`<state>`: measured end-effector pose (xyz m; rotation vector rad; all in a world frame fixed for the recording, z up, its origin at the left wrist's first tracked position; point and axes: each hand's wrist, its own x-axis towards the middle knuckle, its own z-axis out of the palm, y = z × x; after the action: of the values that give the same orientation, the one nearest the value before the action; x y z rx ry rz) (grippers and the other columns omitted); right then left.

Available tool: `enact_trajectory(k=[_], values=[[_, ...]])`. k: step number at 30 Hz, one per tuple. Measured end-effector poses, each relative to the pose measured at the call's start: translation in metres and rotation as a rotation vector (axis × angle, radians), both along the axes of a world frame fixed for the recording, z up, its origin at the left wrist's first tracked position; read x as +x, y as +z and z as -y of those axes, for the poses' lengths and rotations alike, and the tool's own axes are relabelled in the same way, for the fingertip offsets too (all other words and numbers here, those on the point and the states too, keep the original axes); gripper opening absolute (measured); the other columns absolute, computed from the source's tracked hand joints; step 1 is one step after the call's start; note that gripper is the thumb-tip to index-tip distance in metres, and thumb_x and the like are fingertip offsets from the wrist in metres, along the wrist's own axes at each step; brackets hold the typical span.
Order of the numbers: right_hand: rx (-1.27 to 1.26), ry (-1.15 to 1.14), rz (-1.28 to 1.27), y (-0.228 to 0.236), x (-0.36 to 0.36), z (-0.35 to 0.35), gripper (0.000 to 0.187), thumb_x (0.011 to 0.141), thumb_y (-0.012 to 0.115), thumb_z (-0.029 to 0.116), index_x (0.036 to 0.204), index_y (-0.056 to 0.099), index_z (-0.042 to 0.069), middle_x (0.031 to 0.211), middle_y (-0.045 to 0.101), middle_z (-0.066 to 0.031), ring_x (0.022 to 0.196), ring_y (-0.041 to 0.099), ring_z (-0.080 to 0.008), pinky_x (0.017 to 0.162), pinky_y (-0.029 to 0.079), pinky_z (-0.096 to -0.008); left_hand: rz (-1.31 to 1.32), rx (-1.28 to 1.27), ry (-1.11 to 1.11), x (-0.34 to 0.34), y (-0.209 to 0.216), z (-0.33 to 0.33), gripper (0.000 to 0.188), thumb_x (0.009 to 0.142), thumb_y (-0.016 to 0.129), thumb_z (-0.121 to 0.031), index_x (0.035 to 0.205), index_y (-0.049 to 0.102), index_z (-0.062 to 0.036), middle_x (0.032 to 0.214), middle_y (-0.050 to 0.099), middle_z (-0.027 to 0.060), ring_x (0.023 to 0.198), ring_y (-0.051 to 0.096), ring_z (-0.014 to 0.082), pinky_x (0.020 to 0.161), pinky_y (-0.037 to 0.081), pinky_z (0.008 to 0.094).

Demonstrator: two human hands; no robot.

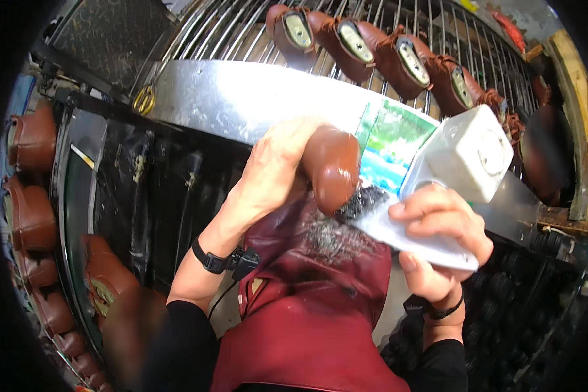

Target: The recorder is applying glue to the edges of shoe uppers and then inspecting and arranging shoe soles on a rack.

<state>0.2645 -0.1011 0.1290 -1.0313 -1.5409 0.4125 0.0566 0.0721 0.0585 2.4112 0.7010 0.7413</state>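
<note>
My left hand (272, 170) is closed around a glossy brown leather shoe (335, 173), its rounded end pointing toward me over my lap. In my right hand (441, 235) is a flat white tool (398, 228), gripped between thumb and fingers. Dark, ragged material (364, 201) lies at the tool's tip, close beside the shoe; whether it is bristle or residue I cannot tell. Beneath both hands, the dark red apron (307, 326) bears a grey, scuffed patch.
A metal ledge (222, 91) runs ahead, carrying a green-and-blue packet (395, 140) and a white plastic container (480, 153). Several brown shoes (405, 65) sit on the barred rack behind it. More brown shoes (32, 215) line the left side. Yellow-handled scissors (144, 99) hang at the ledge's left end.
</note>
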Motion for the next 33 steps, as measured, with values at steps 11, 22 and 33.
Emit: enact_trajectory(k=[11,22,33], values=[[-0.284,-0.404,-0.460,-0.094,0.018,0.013,0.012,0.089,0.073,-0.001,0.100,0.072,-0.006,0.103,0.075,-0.0177,0.085,0.072,-0.0210,0.076,0.057,-0.0324,0.545,-0.983,-0.018,-0.001,-0.065,-0.057,0.094,0.059,0.088,0.015,0.146,0.053,0.0011,0.109,0.071,0.0116,0.093,0.072,0.0225,0.088,0.062,0.0413],[-0.298,-1.025,-0.724,-0.123,0.004,0.054,0.020,0.104,0.070,0.014,0.104,0.069,-0.006,0.078,0.071,-0.0105,0.055,0.067,-0.0157,0.048,0.054,-0.0276,0.612,-1.231,0.047,-0.040,-0.086,0.057,0.084,0.075,0.087,-0.017,0.146,0.052,0.0121,0.140,0.066,0.0204,0.130,0.064,0.0291,0.114,0.047,0.0409],[-0.280,-0.406,-1.155,-0.074,0.017,0.041,0.023,0.097,0.064,0.017,0.096,0.066,-0.006,0.082,0.071,-0.0205,0.051,0.063,-0.0223,0.044,0.047,-0.0318,0.531,-1.348,-0.124,-0.034,-0.057,0.073,0.078,0.074,0.083,-0.020,0.141,0.058,0.0125,0.132,0.070,0.0234,0.122,0.069,0.0309,0.111,0.051,0.0438]])
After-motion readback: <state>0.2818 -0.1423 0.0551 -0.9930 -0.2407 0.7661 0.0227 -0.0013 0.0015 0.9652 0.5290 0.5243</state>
